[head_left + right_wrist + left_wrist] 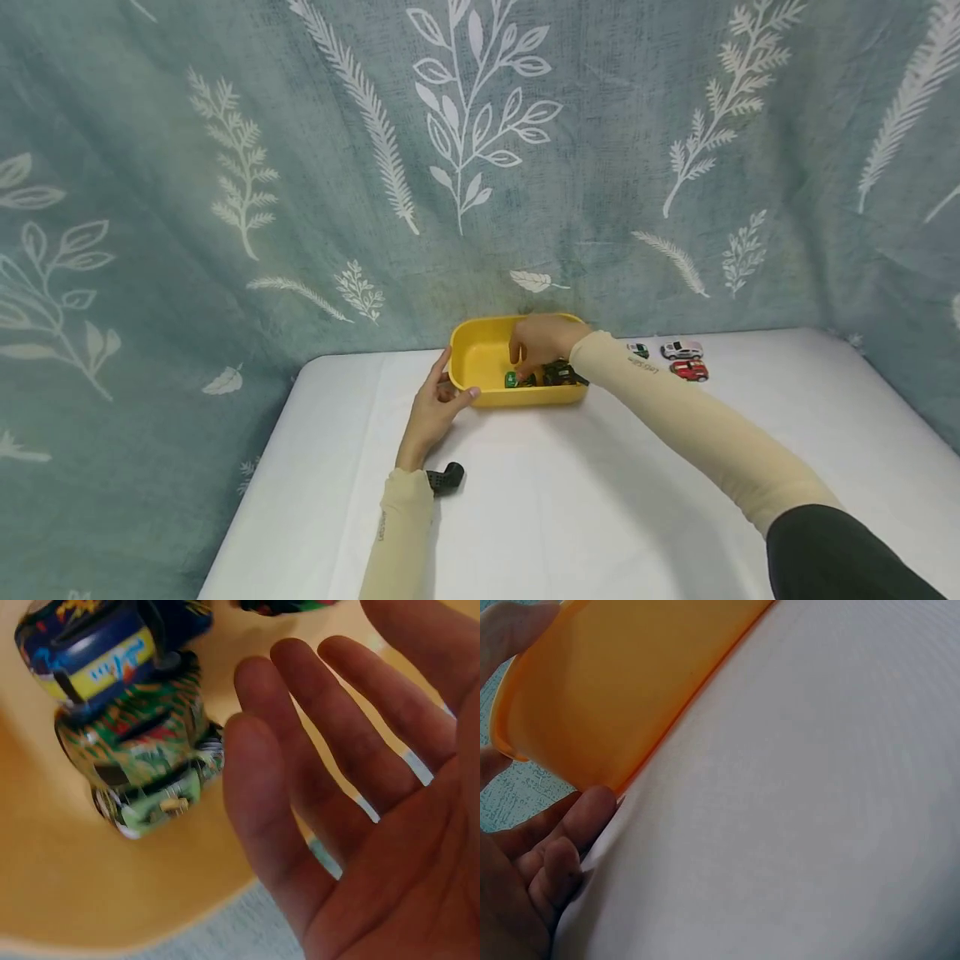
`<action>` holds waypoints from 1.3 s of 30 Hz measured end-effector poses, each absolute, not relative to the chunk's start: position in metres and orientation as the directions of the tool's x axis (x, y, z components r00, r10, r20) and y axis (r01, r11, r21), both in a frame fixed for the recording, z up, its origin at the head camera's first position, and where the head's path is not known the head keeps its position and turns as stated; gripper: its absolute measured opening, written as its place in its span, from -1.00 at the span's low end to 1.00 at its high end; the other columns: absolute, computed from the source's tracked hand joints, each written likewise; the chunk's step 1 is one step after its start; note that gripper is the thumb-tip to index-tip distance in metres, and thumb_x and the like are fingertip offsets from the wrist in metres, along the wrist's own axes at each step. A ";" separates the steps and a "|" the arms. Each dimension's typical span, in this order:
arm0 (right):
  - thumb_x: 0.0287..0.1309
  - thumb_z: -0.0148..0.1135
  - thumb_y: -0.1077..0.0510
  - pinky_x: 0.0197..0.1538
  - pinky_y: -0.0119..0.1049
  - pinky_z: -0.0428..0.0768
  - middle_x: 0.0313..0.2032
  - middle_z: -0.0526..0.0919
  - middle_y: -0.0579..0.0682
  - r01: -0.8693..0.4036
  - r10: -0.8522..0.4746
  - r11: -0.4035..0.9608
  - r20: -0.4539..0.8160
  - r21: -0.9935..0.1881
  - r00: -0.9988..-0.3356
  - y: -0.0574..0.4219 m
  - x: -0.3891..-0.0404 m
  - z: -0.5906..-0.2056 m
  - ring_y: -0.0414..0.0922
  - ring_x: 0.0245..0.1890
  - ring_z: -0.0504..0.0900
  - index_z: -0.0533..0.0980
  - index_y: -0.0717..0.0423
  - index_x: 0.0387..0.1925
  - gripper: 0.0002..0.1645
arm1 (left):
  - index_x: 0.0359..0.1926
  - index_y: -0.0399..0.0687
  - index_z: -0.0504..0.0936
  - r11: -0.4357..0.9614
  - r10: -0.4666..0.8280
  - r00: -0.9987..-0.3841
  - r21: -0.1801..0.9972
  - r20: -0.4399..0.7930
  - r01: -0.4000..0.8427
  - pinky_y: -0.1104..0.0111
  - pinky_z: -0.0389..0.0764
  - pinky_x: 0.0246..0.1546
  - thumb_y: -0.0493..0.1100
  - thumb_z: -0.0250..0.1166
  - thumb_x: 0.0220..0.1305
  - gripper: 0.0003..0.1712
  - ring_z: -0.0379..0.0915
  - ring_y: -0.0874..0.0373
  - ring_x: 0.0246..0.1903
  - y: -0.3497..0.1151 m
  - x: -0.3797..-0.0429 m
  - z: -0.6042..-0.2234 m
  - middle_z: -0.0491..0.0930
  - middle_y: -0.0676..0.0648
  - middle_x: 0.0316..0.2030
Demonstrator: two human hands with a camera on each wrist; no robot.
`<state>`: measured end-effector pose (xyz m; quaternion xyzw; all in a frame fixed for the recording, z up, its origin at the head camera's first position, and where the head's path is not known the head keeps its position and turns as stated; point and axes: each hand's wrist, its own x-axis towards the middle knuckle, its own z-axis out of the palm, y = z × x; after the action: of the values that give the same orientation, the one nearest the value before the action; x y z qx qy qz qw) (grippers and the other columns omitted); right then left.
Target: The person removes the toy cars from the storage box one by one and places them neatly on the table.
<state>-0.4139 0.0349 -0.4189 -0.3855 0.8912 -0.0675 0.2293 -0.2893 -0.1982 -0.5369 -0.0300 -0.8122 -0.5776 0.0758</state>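
Left hand (433,410) gripping the bin (525,399) mid-frame, settle your right hand (546,338), fingers loose and empty, astride the green toy (512,380).

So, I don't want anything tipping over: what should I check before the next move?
1. Left hand gripping the yellow tub: ok.
2. Tub resting on the white table: ok.
3. Right hand inside the tub: ok.
4. Green toy car secured in the right hand: not ok; the fingers look spread in the right wrist view.
5. Silver car and red car apart from the tub: ok.
6. Full count of cars inside: cannot tell; some are partly hidden.
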 end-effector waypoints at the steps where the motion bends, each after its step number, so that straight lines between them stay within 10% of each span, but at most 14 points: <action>1: 0.32 0.50 -0.05 0.13 -0.06 0.72 -0.12 0.86 -0.06 -0.655 -0.721 0.691 -0.366 -0.306 -0.589 0.035 -0.414 -0.420 -0.17 -0.24 0.83 0.76 0.04 0.10 -0.59 | 0.69 0.36 0.15 0.332 -0.039 -0.987 0.933 0.158 0.136 0.35 0.49 -0.29 0.04 0.54 0.31 0.06 0.43 0.09 -0.30 -0.198 -0.289 -0.537 0.59 -0.23 0.24; 9: 0.25 0.55 -0.06 0.00 -0.13 0.75 -0.19 0.85 -0.12 -0.679 -0.741 0.669 -0.339 -0.302 -0.580 0.039 -0.417 -0.427 -0.19 -0.18 0.78 0.85 -0.05 -0.21 -0.79 | 0.68 0.43 0.15 0.345 -0.046 -0.987 0.929 0.156 0.131 0.35 0.49 -0.30 0.07 0.55 0.30 0.07 0.43 0.09 -0.32 -0.195 -0.290 -0.535 0.59 -0.21 0.24; 21: 0.14 0.63 -0.08 0.06 -0.12 0.75 -0.04 0.84 -0.10 -0.662 -0.696 0.712 -0.366 -0.235 -0.618 0.033 -0.420 -0.429 -0.12 -0.03 0.78 0.83 -0.09 -0.06 -0.66 | 0.68 0.43 0.13 0.326 -0.036 -0.987 0.935 0.158 0.138 0.31 0.50 -0.23 0.08 0.56 0.29 0.09 0.48 0.07 -0.26 -0.197 -0.290 -0.532 0.62 -0.18 0.19; 39: 0.12 0.66 -0.05 -0.10 -0.22 0.73 -0.31 0.83 -0.17 -0.732 -0.751 0.653 -0.287 -0.192 -0.595 0.027 -0.418 -0.419 -0.26 -0.32 0.68 0.85 -0.11 -0.25 -0.81 | 0.68 0.44 0.13 0.328 -0.039 -0.988 0.936 0.151 0.130 0.28 0.51 -0.23 0.08 0.56 0.28 0.09 0.49 0.06 -0.27 -0.200 -0.291 -0.534 0.62 -0.18 0.19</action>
<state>-0.4176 0.0268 -0.4190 -0.4155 0.8925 -0.0271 0.1733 -0.2908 -0.2000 -0.5338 -0.0281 -0.8115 -0.5791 0.0732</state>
